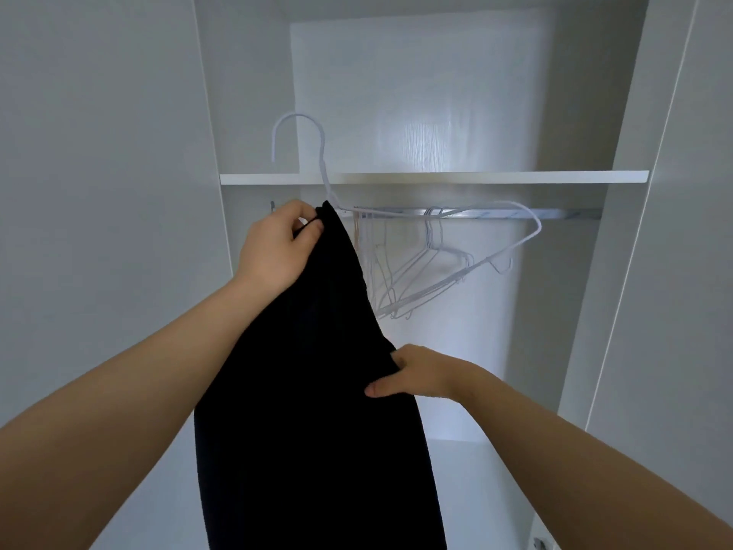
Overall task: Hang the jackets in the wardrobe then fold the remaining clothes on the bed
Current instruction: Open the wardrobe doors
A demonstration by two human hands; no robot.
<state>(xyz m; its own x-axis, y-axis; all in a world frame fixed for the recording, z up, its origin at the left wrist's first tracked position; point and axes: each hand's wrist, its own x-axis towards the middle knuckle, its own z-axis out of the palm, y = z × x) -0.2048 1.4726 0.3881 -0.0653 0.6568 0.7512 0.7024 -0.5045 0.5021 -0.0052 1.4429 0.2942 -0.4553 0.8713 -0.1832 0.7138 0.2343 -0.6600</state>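
Note:
A black jacket hangs down in front of the open wardrobe. My left hand pinches its top edge together with one end of a white wire hanger, whose hook rises above the shelf and whose other arm reaches right toward the rail. My right hand grips the jacket's right edge lower down. Most of the garment is a dark mass and its shape is hard to read.
A metal rail runs under a white shelf. Several empty white hangers hang on the rail behind the jacket. White wardrobe walls and doors stand on both sides.

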